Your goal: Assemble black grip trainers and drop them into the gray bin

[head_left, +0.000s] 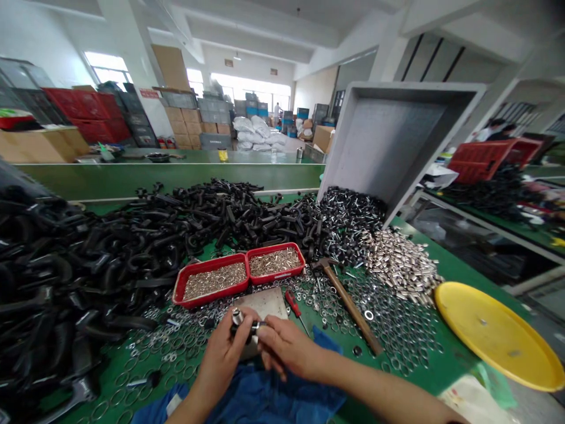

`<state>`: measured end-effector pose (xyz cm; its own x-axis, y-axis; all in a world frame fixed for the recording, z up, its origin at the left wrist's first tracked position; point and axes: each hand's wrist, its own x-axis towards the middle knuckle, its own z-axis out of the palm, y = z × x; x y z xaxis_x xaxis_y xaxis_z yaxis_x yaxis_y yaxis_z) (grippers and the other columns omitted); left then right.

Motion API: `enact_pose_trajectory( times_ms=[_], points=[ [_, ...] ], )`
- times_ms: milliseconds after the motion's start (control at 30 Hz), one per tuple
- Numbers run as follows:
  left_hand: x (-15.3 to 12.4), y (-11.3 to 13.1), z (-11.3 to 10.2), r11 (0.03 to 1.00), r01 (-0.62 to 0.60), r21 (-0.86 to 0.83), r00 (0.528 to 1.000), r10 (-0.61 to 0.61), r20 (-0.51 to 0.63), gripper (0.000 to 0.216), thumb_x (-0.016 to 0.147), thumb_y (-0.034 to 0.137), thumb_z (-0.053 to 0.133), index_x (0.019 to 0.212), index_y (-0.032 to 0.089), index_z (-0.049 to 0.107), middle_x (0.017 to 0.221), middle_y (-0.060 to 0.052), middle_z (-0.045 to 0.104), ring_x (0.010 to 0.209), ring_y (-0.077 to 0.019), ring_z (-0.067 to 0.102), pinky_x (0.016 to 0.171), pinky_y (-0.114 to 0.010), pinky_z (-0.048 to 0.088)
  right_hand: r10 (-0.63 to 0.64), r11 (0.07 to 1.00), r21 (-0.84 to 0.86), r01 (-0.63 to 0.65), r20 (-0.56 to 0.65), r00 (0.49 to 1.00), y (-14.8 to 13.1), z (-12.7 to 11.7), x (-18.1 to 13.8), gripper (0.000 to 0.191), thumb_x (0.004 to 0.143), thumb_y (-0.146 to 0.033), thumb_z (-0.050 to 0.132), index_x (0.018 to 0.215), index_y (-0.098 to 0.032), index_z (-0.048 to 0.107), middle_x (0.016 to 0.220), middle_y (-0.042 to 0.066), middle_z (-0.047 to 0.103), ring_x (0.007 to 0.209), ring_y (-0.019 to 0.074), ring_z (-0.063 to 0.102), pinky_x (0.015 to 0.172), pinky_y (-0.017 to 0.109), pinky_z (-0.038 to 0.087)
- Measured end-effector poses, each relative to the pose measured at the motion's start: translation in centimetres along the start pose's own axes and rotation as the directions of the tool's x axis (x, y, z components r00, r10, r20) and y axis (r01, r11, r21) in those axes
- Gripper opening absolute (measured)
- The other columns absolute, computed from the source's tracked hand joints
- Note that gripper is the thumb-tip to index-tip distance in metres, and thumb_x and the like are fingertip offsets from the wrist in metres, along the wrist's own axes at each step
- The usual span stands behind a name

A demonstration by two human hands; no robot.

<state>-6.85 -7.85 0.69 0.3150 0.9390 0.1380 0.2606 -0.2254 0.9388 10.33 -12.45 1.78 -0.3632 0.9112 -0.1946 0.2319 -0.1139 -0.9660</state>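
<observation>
My left hand (223, 347) is closed around a small black part with a shiny metal sleeve (237, 317) at its top. Facing it, my right hand (291, 346) pinches the other end of the same part, where a short silver piece shows between the fingers. My fingers hide most of the part's shape. Both hands are above a flat metal plate (272, 303) and a blue cloth (273, 394). Just beyond the right hand lies a red-handled screwdriver (293, 303).
Red trays of small metal pieces (179, 292) stand ahead. Black handle-like parts (145, 235) heap up left and behind. A hammer (348, 300), metal rings (392, 335), metal sleeves (401, 265), black-headed bolts (353, 218), a tipped grey bin (379, 135) and a yellow lid-like tray (489, 330) are right.
</observation>
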Motion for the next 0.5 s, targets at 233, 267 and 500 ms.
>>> enact_pose_trajectory(
  times_ms=[233,267,500],
  points=[
    [-1.2,-2.0,-0.5,0.997,0.002,0.073,0.998,-0.006,0.059,0.032,0.094,0.050,0.049,0.092,0.020,0.061,0.084,-0.003,0.066,0.078,-0.0192,0.063,0.074,-0.028,0.050,-0.027,0.927,-0.374,0.006,-0.052,0.998,0.3,-0.3,0.1,0.066,0.089,-0.078,0.031,0.095,-0.017,0.058,0.085,0.010,0.066,0.070,0.0188,0.059,0.063,0.032,0.047],
    [-1.3,-2.3,-0.4,0.998,0.025,0.055,0.999,-0.026,0.026,0.032,0.095,0.049,0.048,0.093,0.020,0.060,0.085,-0.003,0.066,0.078,-0.0190,0.063,0.073,-0.028,0.050,-0.106,0.874,-0.484,0.035,-0.119,0.987,0.3,-0.2,0.2,0.061,0.088,-0.075,0.040,0.099,-0.017,0.058,0.095,0.012,0.066,0.082,0.0217,0.060,0.069,0.033,0.047],
    [-2.6,-1.6,-0.7,0.986,-0.116,0.120,0.989,0.103,0.110,0.025,0.098,0.038,0.045,0.093,0.019,0.059,0.091,-0.004,0.063,0.089,-0.0180,0.059,0.085,-0.030,0.045,0.073,0.972,-0.235,-0.003,0.289,0.954,0.6,0.3,-0.1,0.074,0.099,-0.061,-0.001,0.097,-0.017,0.059,0.071,0.004,0.065,0.046,0.0120,0.051,0.049,0.025,0.041]
  ],
)
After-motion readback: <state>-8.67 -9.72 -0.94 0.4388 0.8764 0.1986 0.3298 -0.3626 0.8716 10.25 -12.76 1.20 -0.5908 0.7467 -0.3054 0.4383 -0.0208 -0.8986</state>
